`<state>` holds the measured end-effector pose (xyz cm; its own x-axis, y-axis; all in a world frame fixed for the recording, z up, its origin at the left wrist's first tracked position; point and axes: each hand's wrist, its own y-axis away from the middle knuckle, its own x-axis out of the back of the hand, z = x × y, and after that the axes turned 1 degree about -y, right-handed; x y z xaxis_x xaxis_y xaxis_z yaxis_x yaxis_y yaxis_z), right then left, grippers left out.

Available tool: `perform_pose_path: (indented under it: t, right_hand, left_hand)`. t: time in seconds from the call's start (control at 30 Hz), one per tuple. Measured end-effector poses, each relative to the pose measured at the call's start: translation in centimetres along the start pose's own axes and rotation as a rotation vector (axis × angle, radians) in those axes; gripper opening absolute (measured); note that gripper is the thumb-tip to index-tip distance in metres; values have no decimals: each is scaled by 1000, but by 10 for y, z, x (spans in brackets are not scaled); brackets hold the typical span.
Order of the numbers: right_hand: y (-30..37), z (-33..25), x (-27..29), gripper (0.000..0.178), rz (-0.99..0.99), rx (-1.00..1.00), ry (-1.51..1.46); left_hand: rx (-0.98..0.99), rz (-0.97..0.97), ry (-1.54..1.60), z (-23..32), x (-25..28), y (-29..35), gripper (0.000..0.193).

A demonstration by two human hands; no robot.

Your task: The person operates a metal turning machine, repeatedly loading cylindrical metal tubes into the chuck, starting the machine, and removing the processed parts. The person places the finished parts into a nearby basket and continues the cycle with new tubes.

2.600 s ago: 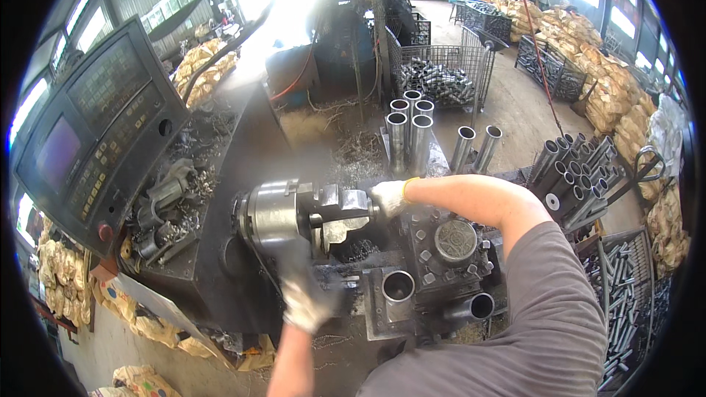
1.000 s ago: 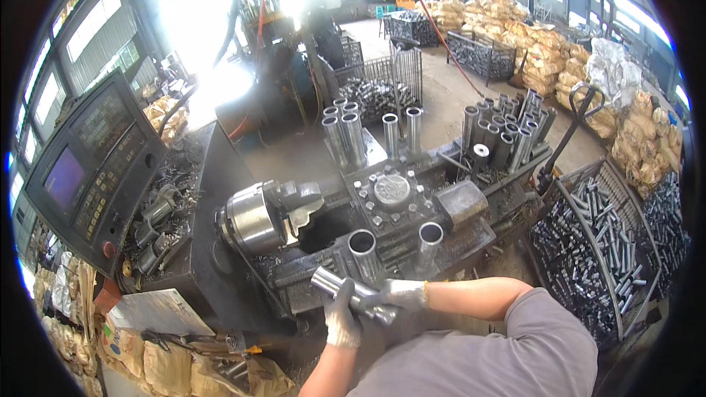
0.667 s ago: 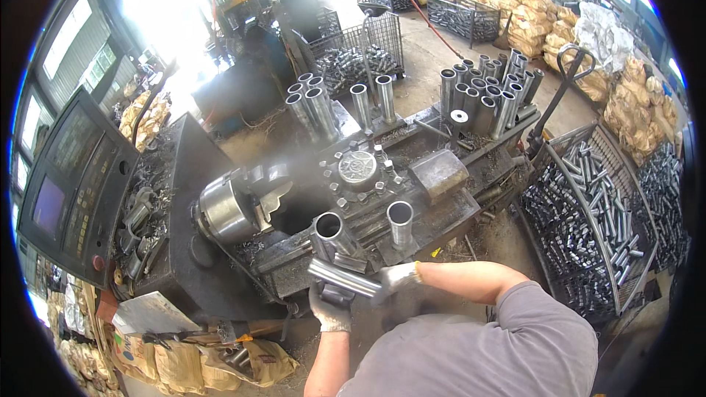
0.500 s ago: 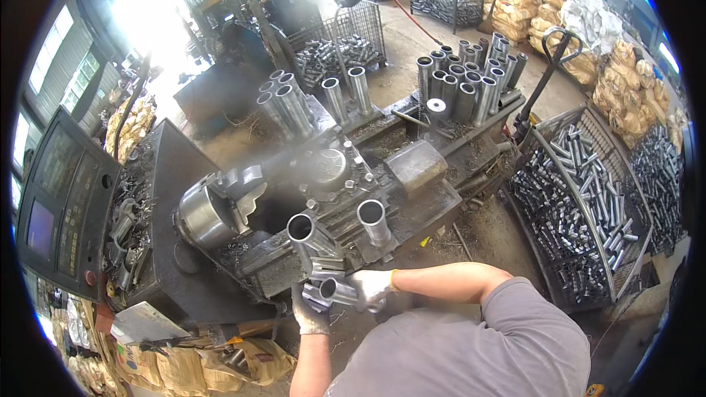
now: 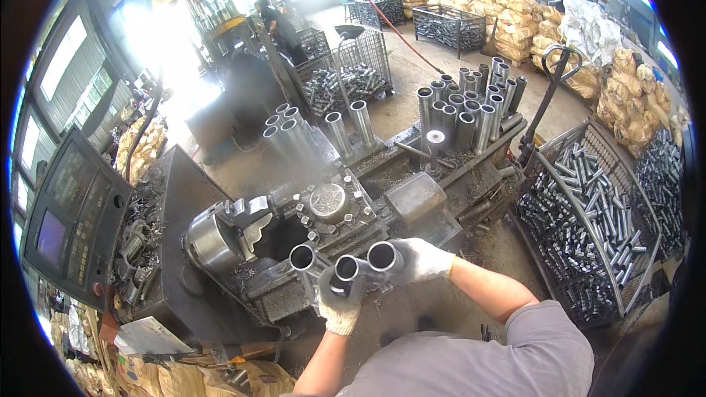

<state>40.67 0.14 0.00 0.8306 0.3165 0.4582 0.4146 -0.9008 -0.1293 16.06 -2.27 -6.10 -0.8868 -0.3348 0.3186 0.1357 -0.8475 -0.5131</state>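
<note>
In the head view I see a short metal tube (image 5: pixel 348 270), its open end turned up, in my gloved left hand (image 5: pixel 340 304). My fingers wrap round it in front of the lathe. Just right of it, my gloved right hand (image 5: pixel 426 259) is closed round the side of another metal tube (image 5: pixel 383 257) at the lathe's near edge. A third tube (image 5: pixel 303 259) stands upright on the left, close behind my left fingers. The lower parts of the tubes are partly hidden by my hands. Behind them is the lathe's bolted tool post (image 5: pixel 329 203).
The lathe chuck (image 5: pixel 215 238) and a control panel (image 5: pixel 70 213) are at left. Many upright tubes (image 5: pixel 465 125) stand on the far right of the bed. A wire bin (image 5: pixel 581 213) of metal parts and a pallet-truck handle (image 5: pixel 540 99) are at right. Another person (image 5: pixel 279 29) stands far back.
My right hand has left the tube that both hands were at and moved up and right onto the standing tube. My left hand has lifted its tube up and slightly right.
</note>
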Motion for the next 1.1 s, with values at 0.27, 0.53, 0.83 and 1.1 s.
perform_pose_path:
  t: [0.27,0.53,0.83,1.1]
  right_hand:
    - [-26,-28,-25,69,-86,5,42]
    - [-27,31,-82,78,177,-365,223]
    - [-27,5,-195,36,-125,154,482]
    - [-98,28,-203,42,-347,86,655]
  left_hand:
    - [25,-98,-62,21,41,20,63]
    - [778,148,1130,-20,130,38,66]
    - [982,313,1219,-63,162,40,94]
    - [933,229,1313,-119,168,56,86]
